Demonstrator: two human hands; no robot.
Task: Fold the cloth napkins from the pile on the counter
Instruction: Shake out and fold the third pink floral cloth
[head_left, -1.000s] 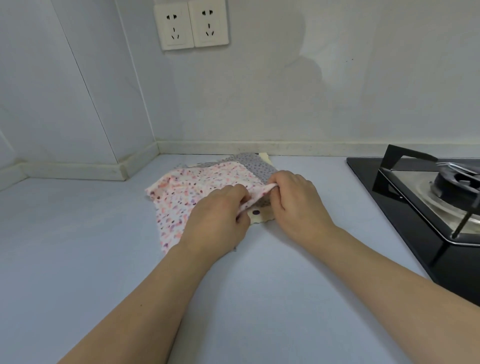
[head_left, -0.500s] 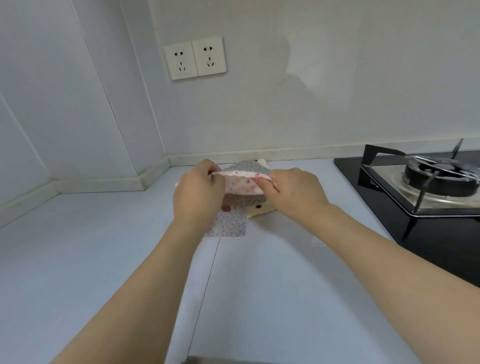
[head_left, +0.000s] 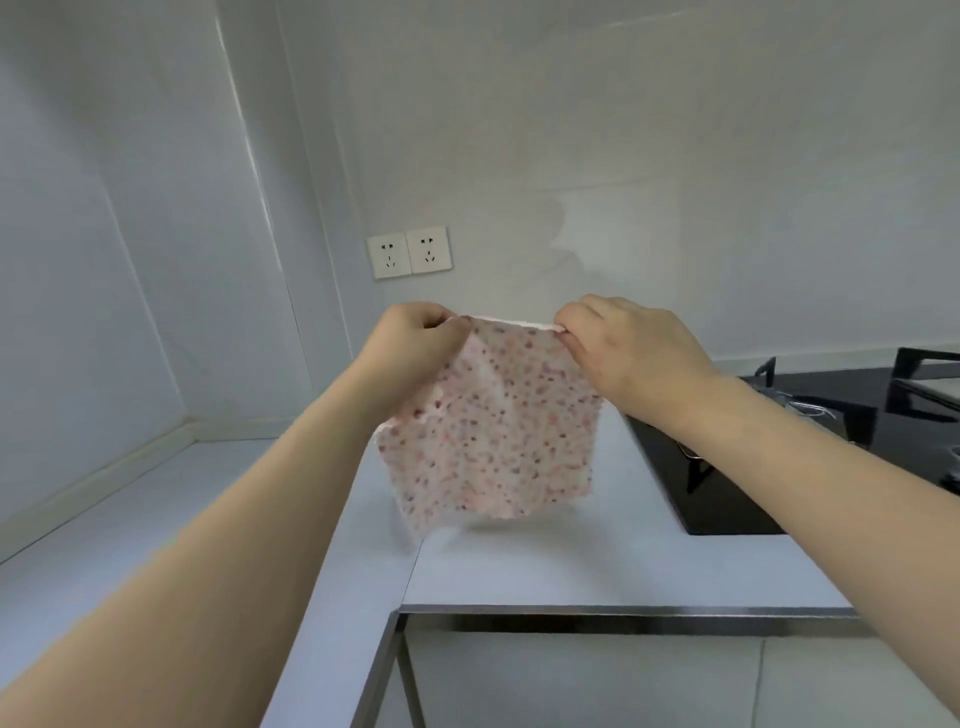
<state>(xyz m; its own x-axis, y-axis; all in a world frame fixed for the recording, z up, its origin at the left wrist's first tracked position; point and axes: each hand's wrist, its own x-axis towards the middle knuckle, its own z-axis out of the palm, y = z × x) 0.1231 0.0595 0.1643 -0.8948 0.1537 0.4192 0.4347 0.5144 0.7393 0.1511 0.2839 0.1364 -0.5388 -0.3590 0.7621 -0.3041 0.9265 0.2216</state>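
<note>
A white napkin with small pink and red speckles (head_left: 493, 431) hangs in the air above the counter (head_left: 545, 566), spread flat and facing me. My left hand (head_left: 415, 338) pinches its top left corner. My right hand (head_left: 628, 348) pinches its top right corner. The napkin's lower edge floats a little above the countertop. The rest of the napkin pile is hidden behind the hanging cloth and my arms.
A black gas hob (head_left: 779, 441) with a pan support lies on the counter at the right. Two wall sockets (head_left: 409, 252) sit on the back wall. The counter turns a corner at the left, and its front edge (head_left: 623, 610) runs below the napkin.
Both hands have lifted the speckled napkin off the pile and raised it, spreading apart so it hangs open. My view has tilted up and back.
</note>
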